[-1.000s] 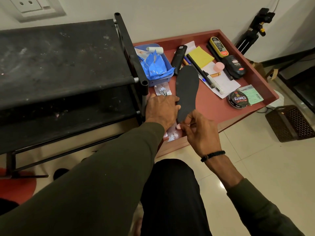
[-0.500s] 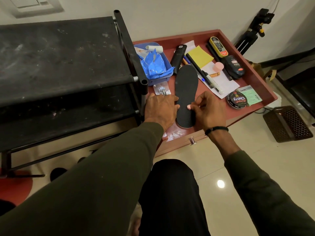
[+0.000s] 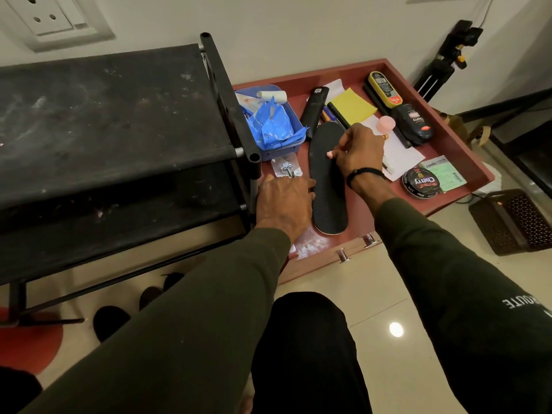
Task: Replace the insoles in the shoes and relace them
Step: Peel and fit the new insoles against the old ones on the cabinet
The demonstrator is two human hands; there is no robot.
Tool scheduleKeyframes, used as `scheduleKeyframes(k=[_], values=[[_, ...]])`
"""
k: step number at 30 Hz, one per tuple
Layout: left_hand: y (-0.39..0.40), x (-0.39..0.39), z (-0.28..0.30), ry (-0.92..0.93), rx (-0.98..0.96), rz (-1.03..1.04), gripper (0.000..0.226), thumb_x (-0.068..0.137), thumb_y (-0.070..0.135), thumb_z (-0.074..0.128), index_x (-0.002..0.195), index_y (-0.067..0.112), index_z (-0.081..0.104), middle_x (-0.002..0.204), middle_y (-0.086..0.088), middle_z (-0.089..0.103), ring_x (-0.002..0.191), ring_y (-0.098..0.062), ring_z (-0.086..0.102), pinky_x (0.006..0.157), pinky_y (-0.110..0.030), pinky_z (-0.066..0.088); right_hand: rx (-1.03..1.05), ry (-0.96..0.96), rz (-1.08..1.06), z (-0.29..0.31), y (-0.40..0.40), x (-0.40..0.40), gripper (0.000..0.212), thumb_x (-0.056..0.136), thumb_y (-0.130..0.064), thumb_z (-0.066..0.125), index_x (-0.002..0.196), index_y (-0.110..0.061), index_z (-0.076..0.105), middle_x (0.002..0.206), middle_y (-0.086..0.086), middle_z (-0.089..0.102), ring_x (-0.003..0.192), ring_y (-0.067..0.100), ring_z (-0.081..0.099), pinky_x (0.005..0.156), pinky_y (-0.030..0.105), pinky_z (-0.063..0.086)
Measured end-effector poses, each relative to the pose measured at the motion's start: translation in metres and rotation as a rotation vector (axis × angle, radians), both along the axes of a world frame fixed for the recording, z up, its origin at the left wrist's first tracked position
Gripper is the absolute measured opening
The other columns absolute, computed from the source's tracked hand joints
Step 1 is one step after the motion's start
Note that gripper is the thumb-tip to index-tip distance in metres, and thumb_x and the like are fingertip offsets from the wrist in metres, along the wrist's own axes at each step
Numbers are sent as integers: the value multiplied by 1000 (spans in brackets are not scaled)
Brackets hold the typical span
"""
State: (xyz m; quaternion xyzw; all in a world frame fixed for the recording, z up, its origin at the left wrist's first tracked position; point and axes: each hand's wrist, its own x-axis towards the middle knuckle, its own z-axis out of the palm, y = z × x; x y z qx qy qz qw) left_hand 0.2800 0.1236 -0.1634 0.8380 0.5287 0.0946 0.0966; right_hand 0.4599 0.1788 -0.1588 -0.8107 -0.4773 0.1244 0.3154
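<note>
A black insole lies flat in the open red drawer, toe end toward the wall. My right hand is over its front half, thumb on top and fingers curled at its right edge, pinching it. My left hand lies flat on the drawer floor beside the insole, fingertips touching its left edge. Dark footwear sits on the floor under the rack, mostly hidden.
A black shoe rack stands at the left. The drawer also holds a blue tub of packets, a yellow pad, polish bottles, a polish tin and papers. A brown basket sits on the floor at the right.
The insole went from tilted up at its heel to lying flat in the drawer. My right hand moved along it from the heel toward the toe. My left hand stayed put.
</note>
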Motion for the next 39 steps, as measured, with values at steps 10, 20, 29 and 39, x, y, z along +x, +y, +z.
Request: scheduleKeyframes(k=[10, 20, 29, 39], values=[[0, -2, 1, -30, -2, -5, 37, 105, 39, 49, 138, 29, 60, 124, 3, 70, 112, -22, 64, 100, -39, 35, 7, -65, -89, -1, 64, 2, 22, 79, -6, 74, 76, -20, 58, 82, 4, 67, 82, 26, 63, 74, 44, 57], [-1, 0, 1, 1, 1, -17, 34, 105, 38, 48, 131, 26, 65, 120, 2, 72, 108, -23, 66, 101, -41, 39, 8, -105, -105, 0, 82, 0, 6, 83, -9, 69, 85, -14, 68, 88, 5, 68, 85, 24, 62, 69, 33, 48], [-1, 1, -1, 25, 32, 0, 34, 104, 41, 48, 129, 26, 65, 116, 2, 73, 106, -22, 66, 99, -40, 40, -25, -55, 67, -1, 45, -10, 22, 77, -17, 83, 79, -18, 61, 75, -4, 63, 77, 17, 59, 68, 29, 44], [0, 1, 5, 3, 3, -18, 34, 103, 38, 49, 133, 31, 63, 119, 2, 71, 112, -24, 64, 100, -40, 34, 10, -168, 307, 4, -4, -29, 25, 72, -3, 80, 74, -14, 57, 79, 2, 62, 71, 21, 57, 64, 37, 52]])
